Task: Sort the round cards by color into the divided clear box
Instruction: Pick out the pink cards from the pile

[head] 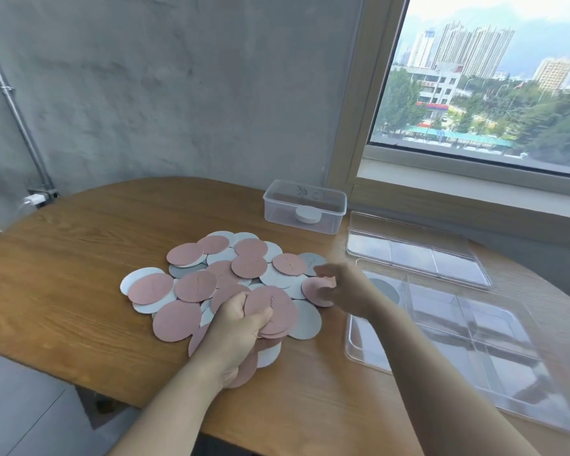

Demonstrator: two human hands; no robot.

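Gripping a stack of pink cards (270,311), the left hand (241,327) is sitting at the pile's (224,268) 6 o'clock. Right hand (346,287) is hovering, blurry, over a loose pink card (316,292), can't tell if it's pinching. The divided clear box (441,327) is lying at its 3 o'clock, so that hand's nearer.

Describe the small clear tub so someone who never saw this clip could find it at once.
Start at the window on the right, then drop to the wooden table below. At the table's far edge, beyond the pile of round cards, stands a small clear tub. Unlike the flat divided clear box nearby, it is tall, lidded and holds a white disc.
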